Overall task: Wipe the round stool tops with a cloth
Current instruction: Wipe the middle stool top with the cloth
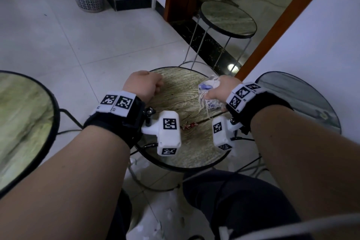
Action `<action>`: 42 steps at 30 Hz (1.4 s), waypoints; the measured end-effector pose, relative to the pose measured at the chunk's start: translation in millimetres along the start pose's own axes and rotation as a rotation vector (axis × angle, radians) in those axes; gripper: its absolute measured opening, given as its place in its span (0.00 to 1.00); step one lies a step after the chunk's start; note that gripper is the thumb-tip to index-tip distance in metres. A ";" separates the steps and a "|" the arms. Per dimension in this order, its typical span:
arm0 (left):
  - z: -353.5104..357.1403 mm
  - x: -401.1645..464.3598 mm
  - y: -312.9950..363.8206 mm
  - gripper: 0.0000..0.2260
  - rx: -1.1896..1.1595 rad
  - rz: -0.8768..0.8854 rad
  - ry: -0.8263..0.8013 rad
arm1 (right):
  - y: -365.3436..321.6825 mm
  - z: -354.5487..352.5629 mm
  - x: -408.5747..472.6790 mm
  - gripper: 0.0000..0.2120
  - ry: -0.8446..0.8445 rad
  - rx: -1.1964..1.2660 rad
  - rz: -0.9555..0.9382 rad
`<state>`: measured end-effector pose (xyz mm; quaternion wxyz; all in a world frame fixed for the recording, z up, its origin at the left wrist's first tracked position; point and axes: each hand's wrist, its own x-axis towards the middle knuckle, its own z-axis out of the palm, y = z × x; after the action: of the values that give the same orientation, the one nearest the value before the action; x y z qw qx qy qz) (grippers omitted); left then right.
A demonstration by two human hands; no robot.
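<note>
debris [188,125]: sitting near the front of the centre stool top [181,91], needing a sweep off the edge.
right hand [219,91]: gripping bunched cloth [207,93], over the top's right side; flattening it first for fuller contact.
cloth axis: running near-to-far, frayed end hanging toward viewer.
left hand [145,85]: fisted, holding nothing, at the left rim.
far stool [228,18]: waiting, well apart.
</note>
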<state>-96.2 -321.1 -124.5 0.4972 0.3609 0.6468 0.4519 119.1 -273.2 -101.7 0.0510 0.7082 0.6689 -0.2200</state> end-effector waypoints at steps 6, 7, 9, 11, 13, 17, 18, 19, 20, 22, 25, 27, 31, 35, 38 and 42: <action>-4.5 7.5 -4.2 0.09 -0.008 -0.006 0.019 | -10.8 -5.2 10.8 0.12 -0.018 0.023 -0.019; -3.9 7.9 -4.2 0.09 -0.009 -0.007 0.018 | -12.8 -5.8 12.1 0.12 -0.020 0.023 -0.026; -2.4 8.2 -3.5 0.09 -0.006 -0.007 0.018 | -16.0 -6.4 15.4 0.12 -0.013 0.019 -0.032; -1.1 9.6 -2.7 0.09 0.000 -0.006 0.022 | -19.2 -6.5 18.5 0.11 -0.004 0.044 -0.043; 0.3 10.9 -2.2 0.09 0.009 -0.011 0.016 | -22.6 -7.6 19.7 0.13 -0.005 0.084 -0.049; 0.7 13.1 -3.1 0.09 0.037 -0.013 0.009 | -30.4 -11.4 22.1 0.12 0.010 0.069 -0.093; 0.4 13.5 -3.3 0.09 0.044 -0.014 0.010 | -32.1 -12.3 22.7 0.08 0.016 0.062 -0.105; 0.4 13.5 -3.1 0.08 0.049 -0.017 0.009 | -33.8 -12.9 23.4 0.07 0.018 0.074 -0.114; 0.6 13.1 -2.7 0.08 0.054 -0.022 0.006 | -35.2 -13.8 23.0 0.10 0.017 0.090 -0.121; 1.3 12.8 -1.7 0.07 0.051 -0.027 0.004 | -38.0 -14.1 25.0 0.12 0.016 0.079 -0.123; 2.3 14.1 -1.4 0.08 0.046 -0.032 0.001 | -41.6 -14.7 30.8 0.08 0.015 0.055 -0.107; 2.9 14.3 -1.3 0.08 0.049 -0.036 -0.001 | -42.7 -14.6 33.1 0.13 0.015 0.073 -0.086; 3.3 15.7 -1.7 0.08 0.051 -0.032 0.001 | -43.2 -14.8 36.4 0.16 0.014 0.097 -0.078; 3.2 15.1 -0.5 0.07 0.053 -0.041 0.000 | -40.6 -15.6 37.6 0.12 0.051 0.139 -0.113; 2.8 15.3 -1.4 0.10 0.040 -0.038 0.004 | -39.7 -12.3 36.8 0.12 0.150 0.220 -0.156; 4.2 15.3 0.4 0.09 -0.007 -0.048 -0.024 | -44.7 -11.2 38.7 0.17 0.083 0.108 -0.170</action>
<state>-95.9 -306.0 -129.3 0.5169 0.3491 0.6476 0.4376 78.9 -228.9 -96.4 -0.0339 0.6590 0.7154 -0.2298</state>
